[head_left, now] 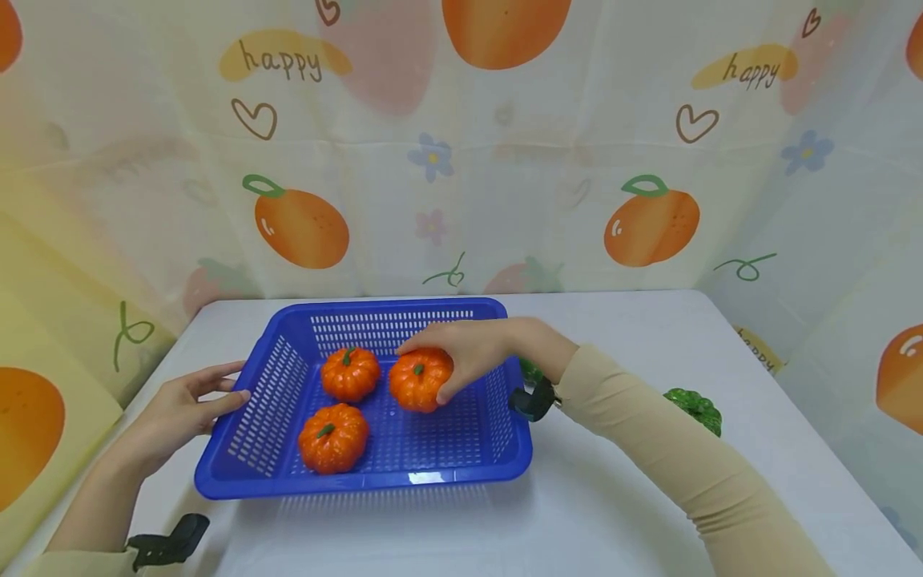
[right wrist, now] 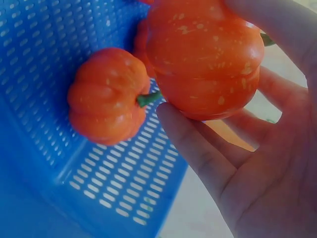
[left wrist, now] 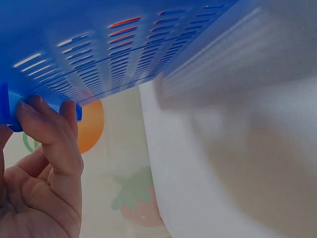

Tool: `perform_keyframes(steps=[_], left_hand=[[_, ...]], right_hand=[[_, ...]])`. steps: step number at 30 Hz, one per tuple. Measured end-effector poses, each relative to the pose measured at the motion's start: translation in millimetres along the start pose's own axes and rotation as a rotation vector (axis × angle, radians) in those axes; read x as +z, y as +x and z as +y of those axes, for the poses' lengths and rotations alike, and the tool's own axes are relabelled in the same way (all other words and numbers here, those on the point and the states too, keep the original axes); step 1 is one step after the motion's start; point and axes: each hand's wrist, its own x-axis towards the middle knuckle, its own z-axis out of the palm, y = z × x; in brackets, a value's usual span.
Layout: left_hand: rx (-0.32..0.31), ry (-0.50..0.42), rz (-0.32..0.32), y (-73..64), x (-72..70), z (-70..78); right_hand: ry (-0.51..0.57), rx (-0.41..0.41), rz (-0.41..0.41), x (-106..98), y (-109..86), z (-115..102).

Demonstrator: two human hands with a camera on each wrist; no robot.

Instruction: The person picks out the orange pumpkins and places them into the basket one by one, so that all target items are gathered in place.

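A blue plastic basket (head_left: 364, 484) with slotted walls stands in front of me in the head view. My left hand (head_left: 176, 413) grips its left rim, the thumb above and the fingers at the outer side; in the left wrist view fingertips (left wrist: 37, 101) curl against the rim. My right hand (head_left: 472, 353) holds an orange pumpkin (head_left: 421, 381) between thumb and fingers, over the right half of the basket. Two more small pumpkins with green stems sit in the basket's left half, a rear pumpkin (head_left: 350, 375) and a front pumpkin (head_left: 333, 439).
On the white table (head_left: 620, 513), right of the basket, lies a bumpy green object (head_left: 695, 410), partly behind my right sleeve. Another green thing (head_left: 530, 372) shows beside the basket's right wall, mostly hidden by my right wrist. A printed cloth (head_left: 505, 192) hangs behind the table.
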Motion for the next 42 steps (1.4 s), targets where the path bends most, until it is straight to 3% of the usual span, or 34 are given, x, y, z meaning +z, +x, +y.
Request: perform_keyframes(steps=[15, 29, 42], left_hand=[[0.01, -0.02, -0.001, -0.2, -0.8, -1.2], [0.017, -0.009, -0.007, 0.3, -1.2, -1.1], [0.016, -0.006, -0.005, -0.9, -1.5, 1.5]], right_hand=[[0.007, -0.005, -0.076, 15, 17.0, -2], [0.024, 0.077, -0.197, 24, 22.2, -2], [-0.003, 0.101, -0.278, 29, 28.1, -5]])
